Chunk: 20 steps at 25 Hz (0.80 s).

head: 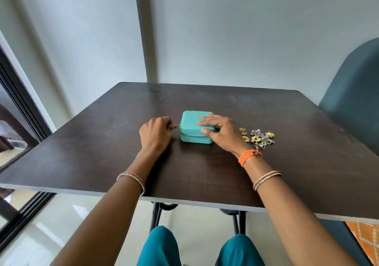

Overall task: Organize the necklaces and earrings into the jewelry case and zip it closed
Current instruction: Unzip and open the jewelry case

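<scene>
Dark wood surface, near edge cut by the forearms, right side runs out of frame. Teal chair back at far right, partly cropped. Turquoise jewelry case sits mid-surface, lid down; zipper line visible along the front, its right end hidden under the right hand. Right hand lies on the lid, fingers straight and spread, thumb against the front edge. Left hand just left of the case, fingers curled, pinching the zipper pull; fingertips hidden behind the knuckles. Earrings pile just right of the case, gold and silver pieces tangled, too small to count; necklaces not distinguishable.
</scene>
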### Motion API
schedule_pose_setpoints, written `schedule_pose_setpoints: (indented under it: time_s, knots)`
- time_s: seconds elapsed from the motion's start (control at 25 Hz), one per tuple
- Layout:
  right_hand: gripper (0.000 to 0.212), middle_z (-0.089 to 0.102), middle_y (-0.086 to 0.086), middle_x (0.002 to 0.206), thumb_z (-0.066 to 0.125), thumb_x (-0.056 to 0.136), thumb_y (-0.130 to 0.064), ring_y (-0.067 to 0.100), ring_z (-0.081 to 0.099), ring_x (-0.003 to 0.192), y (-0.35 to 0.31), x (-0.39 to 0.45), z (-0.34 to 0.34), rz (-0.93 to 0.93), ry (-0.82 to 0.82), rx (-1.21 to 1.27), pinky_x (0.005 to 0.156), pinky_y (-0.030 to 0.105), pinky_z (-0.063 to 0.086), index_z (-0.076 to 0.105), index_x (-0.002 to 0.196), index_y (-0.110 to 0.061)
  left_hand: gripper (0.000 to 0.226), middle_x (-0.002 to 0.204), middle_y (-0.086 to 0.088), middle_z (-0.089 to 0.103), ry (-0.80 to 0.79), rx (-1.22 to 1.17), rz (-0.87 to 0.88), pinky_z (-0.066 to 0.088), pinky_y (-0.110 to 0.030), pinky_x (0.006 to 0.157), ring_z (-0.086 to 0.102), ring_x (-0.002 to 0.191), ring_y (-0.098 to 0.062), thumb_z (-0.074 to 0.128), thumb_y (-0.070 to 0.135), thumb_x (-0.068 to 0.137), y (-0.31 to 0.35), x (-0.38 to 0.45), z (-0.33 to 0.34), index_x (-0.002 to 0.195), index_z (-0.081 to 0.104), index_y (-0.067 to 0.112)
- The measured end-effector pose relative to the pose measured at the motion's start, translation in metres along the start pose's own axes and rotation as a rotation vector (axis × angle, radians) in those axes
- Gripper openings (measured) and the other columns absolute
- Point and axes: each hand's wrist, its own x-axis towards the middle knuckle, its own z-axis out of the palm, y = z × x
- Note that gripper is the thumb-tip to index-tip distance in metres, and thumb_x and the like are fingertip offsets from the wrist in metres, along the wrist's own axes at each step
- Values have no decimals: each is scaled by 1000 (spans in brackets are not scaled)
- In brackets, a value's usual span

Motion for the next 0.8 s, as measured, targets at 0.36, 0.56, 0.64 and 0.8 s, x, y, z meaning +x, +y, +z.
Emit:
schedule_pose_setpoints:
  time_s: [0.36,0.56,0.64,0.8]
  knots:
    - [30,67,2,118,78,73,-14,13,54,119,-10,0,-6,-15,-32,-33,104,29,41,74,103,-15,21,99,-12,72,-99,-276,-87,40,-32,92,60,99,-32,56,21,86,10,58,40,97,75,21]
    - [31,68,0,117,80,71,-16,11,55,116,-8,3,-8,-7,-40,-19,103,27,42,74,102,-17,22,97,-8,73,-124,-278,-51,38,-31,92,61,97,-27,56,19,87,6,69,45,96,76,23]
    - [32,67,-1,120,79,72,-16,11,53,119,-9,1,-7,6,-37,-18,104,27,41,73,104,-18,22,97,-9,73,-123,-271,-16,39,-33,94,62,98,-28,56,19,87,5,68,47,98,75,22]
    - [33,65,-2,123,77,76,-15,8,50,121,-15,-6,-6,27,-36,-36,106,30,41,72,108,-19,26,106,-1,72,-304,-594,-91,49,-41,95,65,102,-21,50,39,91,-4,57,43,105,70,28]
